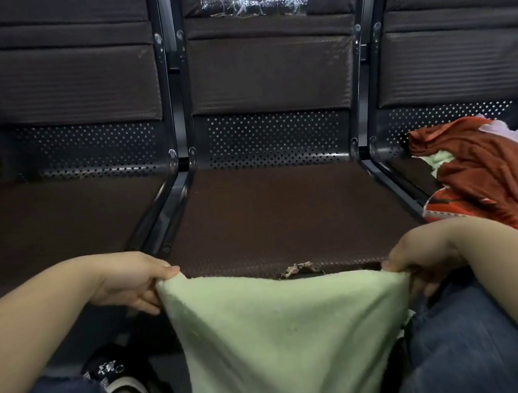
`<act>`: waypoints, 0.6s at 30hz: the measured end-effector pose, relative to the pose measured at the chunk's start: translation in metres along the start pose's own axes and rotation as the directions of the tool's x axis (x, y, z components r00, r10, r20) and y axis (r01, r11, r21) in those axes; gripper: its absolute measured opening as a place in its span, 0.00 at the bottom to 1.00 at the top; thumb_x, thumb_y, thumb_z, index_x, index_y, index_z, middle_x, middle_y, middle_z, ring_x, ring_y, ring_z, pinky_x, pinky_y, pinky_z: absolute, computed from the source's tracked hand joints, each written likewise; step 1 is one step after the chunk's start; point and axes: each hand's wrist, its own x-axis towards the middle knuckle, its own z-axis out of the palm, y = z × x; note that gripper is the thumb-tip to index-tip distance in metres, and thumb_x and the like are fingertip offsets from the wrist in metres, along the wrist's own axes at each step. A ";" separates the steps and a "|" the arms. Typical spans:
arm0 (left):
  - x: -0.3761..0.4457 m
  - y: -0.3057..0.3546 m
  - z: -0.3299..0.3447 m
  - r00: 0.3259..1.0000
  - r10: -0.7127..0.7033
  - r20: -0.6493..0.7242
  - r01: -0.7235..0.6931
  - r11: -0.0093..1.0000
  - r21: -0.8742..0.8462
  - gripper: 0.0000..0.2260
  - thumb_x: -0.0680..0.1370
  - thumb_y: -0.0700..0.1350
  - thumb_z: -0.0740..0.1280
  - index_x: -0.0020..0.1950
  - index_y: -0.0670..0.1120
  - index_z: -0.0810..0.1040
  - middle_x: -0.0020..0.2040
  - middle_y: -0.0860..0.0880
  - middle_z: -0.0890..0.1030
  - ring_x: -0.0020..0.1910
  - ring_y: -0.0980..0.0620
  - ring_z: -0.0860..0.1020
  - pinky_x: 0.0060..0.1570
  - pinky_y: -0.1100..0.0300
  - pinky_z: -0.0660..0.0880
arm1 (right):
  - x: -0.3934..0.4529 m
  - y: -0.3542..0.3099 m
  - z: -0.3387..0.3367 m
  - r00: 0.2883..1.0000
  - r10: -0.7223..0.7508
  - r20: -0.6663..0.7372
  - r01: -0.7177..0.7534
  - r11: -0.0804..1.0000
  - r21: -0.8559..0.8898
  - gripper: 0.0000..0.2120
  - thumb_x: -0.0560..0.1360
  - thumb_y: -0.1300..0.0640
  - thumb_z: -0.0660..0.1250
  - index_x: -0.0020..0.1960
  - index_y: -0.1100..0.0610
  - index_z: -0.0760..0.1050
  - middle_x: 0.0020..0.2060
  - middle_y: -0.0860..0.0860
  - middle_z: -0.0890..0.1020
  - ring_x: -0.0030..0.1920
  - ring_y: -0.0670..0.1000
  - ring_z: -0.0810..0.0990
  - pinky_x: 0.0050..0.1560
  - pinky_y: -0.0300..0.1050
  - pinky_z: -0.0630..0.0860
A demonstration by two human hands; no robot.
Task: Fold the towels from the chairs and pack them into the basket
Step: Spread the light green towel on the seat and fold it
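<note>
Low in the frame, between the knees, hangs a green towel [278, 334], stretched by its top edge between two hands; the left hand [128, 282] pinches the upper left corner with thumb above and fingers [143, 303] curled beneath, and the right hand [421, 256] grips the upper right corner, its fingers bunched into the cloth; neither hand is slack, both hold the towel taut.

By my reading the task is at an early stage of this piece: the towel is off the chairs and spread for folding, but no crease shows in it yet; it falls as one sheet, wide at the top and narrowing out of sight at the bottom edge of the frame; whether it is already doubled I cannot tell. More work waits at the right edge, where a red cloth [490, 174] lies crumpled on the right-hand seat [418, 173], with bits of pale green and lilac fabric showing beside and under it. No basket shows anywhere, so how much is packed cannot be judged.

As to looks, the towel is pale green terry, soft and slightly nubbly, clean, sagging a little between the two grips; the middle seat [285, 212] behind it is bare brown mesh with a frayed spot at its front lip.
</note>
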 end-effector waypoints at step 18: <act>0.016 0.022 -0.026 0.892 0.265 -0.366 -0.137 0.931 0.339 0.17 0.82 0.52 0.59 0.40 0.45 0.80 0.29 0.50 0.73 0.27 0.54 0.69 0.29 0.61 0.64 | 0.011 -0.013 -0.031 0.838 -0.208 -0.505 0.190 0.978 -0.088 0.19 0.80 0.48 0.59 0.42 0.61 0.77 0.24 0.50 0.72 0.23 0.49 0.68 0.26 0.40 0.65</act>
